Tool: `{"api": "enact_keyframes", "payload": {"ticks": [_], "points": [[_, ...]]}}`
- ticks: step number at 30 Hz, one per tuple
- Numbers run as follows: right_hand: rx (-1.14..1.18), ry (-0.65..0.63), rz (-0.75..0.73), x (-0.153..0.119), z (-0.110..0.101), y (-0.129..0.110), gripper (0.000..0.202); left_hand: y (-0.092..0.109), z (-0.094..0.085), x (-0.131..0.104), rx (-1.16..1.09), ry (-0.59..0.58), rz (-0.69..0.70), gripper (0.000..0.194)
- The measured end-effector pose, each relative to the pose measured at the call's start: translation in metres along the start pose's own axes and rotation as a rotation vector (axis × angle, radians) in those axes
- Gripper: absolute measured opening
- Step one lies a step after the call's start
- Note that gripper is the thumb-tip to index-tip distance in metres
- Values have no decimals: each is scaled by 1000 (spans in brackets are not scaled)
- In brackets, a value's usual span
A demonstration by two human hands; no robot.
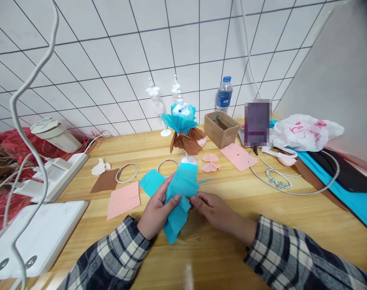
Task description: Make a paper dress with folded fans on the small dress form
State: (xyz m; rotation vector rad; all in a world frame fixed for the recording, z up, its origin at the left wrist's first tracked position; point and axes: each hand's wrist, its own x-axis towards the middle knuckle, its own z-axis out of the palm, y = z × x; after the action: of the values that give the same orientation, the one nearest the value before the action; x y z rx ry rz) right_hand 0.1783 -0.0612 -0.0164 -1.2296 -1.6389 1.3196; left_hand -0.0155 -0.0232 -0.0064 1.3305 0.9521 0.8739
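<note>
My left hand [160,209] is closed on a sheet of blue crepe paper [181,183], with the thumb pressed across its front. Part of the paper hangs down below the thumb. My right hand [212,209] pinches the paper's right edge between thumb and fingertips; the exact spot is partly hidden by the fingers. Another blue crepe piece [151,181] lies just left of the held sheet. Beyond the hands stands a small white mannequin [182,108] dressed in a ruffled blue layer [183,123] over a brown paper skirt [187,141].
Pink paper [124,200], brown paper [105,180] and a metal ring [127,173] lie left. Behind are a cardboard box [222,129] and a water bottle [224,94]. A bracelet [278,179] and a cable lie right. A power strip [62,177] and a white cord [30,141] occupy the left side.
</note>
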Motion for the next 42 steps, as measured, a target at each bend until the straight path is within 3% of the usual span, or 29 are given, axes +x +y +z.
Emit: {"api": "enact_keyframes", "payload": {"ticks": [7,15,29,42], "points": [[20,-6,34,0,3,4,54,2,7,-1,44,-9,24,73],[25,31,96,1,2,3,63,2,9,-4,25,70,10,75],[141,21,73,2,3,2,52,-3,9,-4,95,-25,37,69],[173,-31,47,3,1,0,49,-5,6,-5,-65,-41,-34,64]]}}
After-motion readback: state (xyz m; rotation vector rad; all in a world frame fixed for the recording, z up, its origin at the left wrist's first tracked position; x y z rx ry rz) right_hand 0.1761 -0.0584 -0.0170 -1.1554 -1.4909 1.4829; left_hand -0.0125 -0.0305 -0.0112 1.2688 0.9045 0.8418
